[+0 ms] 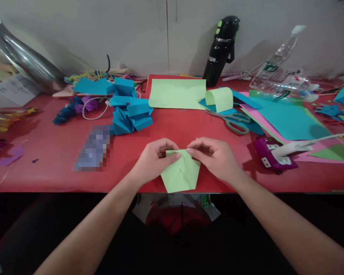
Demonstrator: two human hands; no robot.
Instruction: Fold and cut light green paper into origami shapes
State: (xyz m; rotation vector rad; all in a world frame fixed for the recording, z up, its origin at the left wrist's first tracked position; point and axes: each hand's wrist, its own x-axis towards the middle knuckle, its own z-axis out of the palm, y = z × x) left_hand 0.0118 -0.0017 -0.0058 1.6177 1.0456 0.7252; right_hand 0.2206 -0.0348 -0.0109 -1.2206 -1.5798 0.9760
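Note:
A folded light-green paper (pixel 180 173) with creases meeting near its middle is at the table's front edge. My left hand (pixel 157 156) pinches its upper left part, thumb on the front face and fingers behind. At the upper right corner, my right hand (pixel 213 154) grips the paper between thumb and fingertips. Both hands are closed on the same piece, and their fingertips hide parts of its top edge. Beyond them lie a flat light-green sheet (pixel 177 93), a curled light-green strip (pixel 224 100) and scissors (pixel 235 121).
Folded blue paper pieces (pixel 132 110) and a blurred-out rectangular item (pixel 94 148) are on the left. A purple power socket (pixel 271 154) with a white plug sits right, before coloured sheets (pixel 289 118). A black bottle (pixel 220 53) and clear plastic bottles (pixel 275 61) stand or lie behind.

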